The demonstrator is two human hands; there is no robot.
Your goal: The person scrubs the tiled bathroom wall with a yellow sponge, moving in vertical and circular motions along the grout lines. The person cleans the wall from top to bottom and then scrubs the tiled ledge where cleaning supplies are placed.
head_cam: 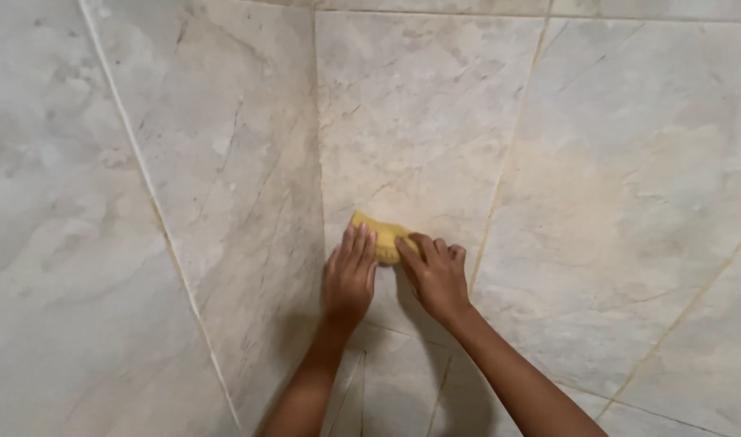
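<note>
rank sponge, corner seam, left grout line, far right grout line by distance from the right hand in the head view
From the right hand:
1. sponge, under its fingers
2. corner seam, just left
3. left grout line and far right grout line: too close to call

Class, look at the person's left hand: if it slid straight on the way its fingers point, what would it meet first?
The left hand points upward, with the fingertips already touching the yellow sponge. That sponge comes first; beyond it lies bare marble wall tile beside the corner joint, though depth is hard to judge.
</note>
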